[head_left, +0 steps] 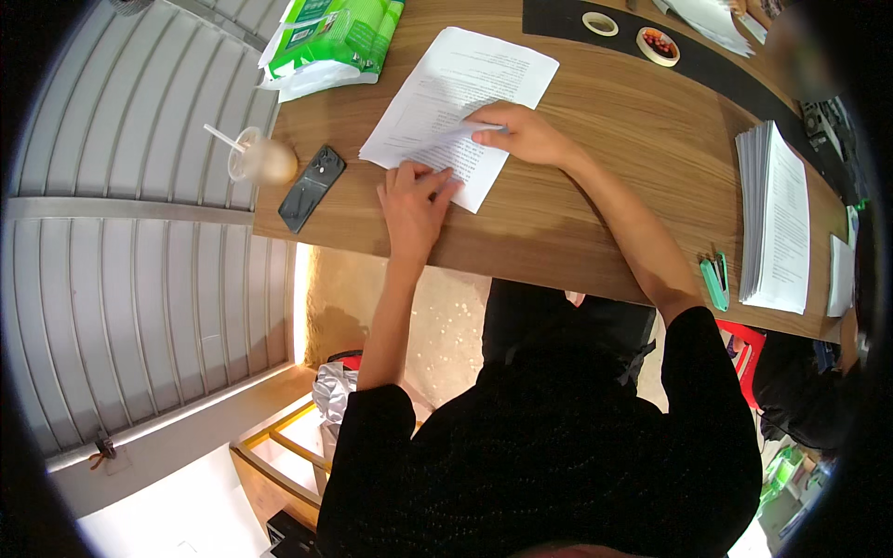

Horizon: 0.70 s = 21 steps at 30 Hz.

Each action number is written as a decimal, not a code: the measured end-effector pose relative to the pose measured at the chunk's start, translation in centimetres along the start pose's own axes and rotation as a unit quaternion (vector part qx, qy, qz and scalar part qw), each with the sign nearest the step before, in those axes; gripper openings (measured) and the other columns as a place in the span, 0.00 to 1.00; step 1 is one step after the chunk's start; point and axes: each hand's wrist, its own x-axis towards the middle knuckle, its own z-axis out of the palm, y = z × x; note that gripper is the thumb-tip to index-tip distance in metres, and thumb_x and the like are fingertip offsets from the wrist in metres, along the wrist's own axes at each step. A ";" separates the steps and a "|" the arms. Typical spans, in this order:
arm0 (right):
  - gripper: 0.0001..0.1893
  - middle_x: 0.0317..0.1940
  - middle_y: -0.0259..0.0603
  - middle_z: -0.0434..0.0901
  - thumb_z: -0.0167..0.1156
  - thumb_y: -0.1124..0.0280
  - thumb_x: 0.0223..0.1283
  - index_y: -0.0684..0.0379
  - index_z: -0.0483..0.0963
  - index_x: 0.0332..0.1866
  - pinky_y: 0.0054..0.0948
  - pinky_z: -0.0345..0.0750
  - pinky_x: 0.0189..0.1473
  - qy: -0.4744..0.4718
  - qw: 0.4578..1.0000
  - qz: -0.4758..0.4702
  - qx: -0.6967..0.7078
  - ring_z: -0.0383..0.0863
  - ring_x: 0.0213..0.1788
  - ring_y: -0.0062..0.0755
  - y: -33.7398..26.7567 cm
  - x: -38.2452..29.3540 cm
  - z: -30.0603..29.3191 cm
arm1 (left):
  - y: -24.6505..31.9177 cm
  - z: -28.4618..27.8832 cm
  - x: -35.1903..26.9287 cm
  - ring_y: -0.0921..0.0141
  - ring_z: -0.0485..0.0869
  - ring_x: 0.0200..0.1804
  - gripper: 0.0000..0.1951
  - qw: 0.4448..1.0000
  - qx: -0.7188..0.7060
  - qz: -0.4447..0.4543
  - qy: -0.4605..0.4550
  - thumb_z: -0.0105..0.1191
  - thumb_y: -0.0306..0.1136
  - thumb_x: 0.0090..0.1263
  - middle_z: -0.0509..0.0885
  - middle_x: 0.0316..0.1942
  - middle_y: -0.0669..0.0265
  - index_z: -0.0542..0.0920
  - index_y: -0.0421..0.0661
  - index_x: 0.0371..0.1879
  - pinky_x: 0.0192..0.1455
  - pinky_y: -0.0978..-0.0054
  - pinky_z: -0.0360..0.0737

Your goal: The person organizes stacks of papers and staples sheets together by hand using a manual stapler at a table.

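Note:
Printed sheets of paper (481,66) lie at a slant on the wooden table in front of me. My right hand (520,132) pinches a lifted, curled sheet edge (481,127) between thumb and fingers, over the middle of the pages. At the near edge of the sheets, my left hand (415,202) rests with its fingertips on the paper, thumb and forefinger apart. How many sheets lie beneath cannot be seen. A dark smartphone (312,188) lies left of my left hand.
A plastic cup (261,159) with a straw stands by the table's left edge, below a green package (335,42). Rightward are a teal stapler (716,281), a paper stack (774,223) and two tape rolls (600,24) on a black strip (704,66). Other people sit at right.

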 end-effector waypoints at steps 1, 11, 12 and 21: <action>0.21 0.49 0.47 0.82 0.68 0.61 0.55 0.63 0.79 0.50 0.38 0.73 0.59 -0.003 1.000 -0.002 0.001 0.78 0.56 0.46 -0.3 -0.2 0.1 | -1.2 0.4 0.1 0.62 0.76 0.45 0.17 1.000 -0.007 -0.019 -0.024 0.70 0.41 0.53 0.79 0.40 0.65 0.87 0.45 0.38 0.47 0.62 0.68; 0.29 0.61 0.41 0.74 0.72 0.61 0.47 0.58 0.76 0.57 0.39 0.66 0.65 -0.047 0.978 -0.097 -0.177 0.69 0.65 0.43 -0.9 -0.8 0.0 | 0.0 0.5 1.1 0.61 0.76 0.43 0.14 0.999 0.026 0.003 -0.033 0.68 0.43 0.56 0.79 0.40 0.62 0.88 0.46 0.34 0.46 0.62 0.68; 0.29 0.62 0.40 0.73 0.73 0.65 0.46 0.57 0.76 0.57 0.39 0.65 0.66 -0.051 0.977 -0.091 -0.188 0.69 0.65 0.41 -1.1 -0.8 0.0 | -0.2 0.5 1.4 0.61 0.76 0.43 0.14 0.999 0.027 0.001 -0.031 0.68 0.43 0.56 0.79 0.40 0.62 0.88 0.46 0.34 0.46 0.62 0.68; 0.19 0.36 0.42 0.86 0.64 0.58 0.62 0.64 0.81 0.46 0.32 0.78 0.44 0.113 0.990 0.079 -0.026 0.84 0.38 0.39 -1.1 0.2 0.5 | 0.1 -0.8 -0.2 0.59 0.77 0.51 0.18 0.983 -0.083 -0.035 0.158 0.68 0.39 0.59 0.80 0.49 0.61 0.84 0.42 0.45 0.52 0.61 0.71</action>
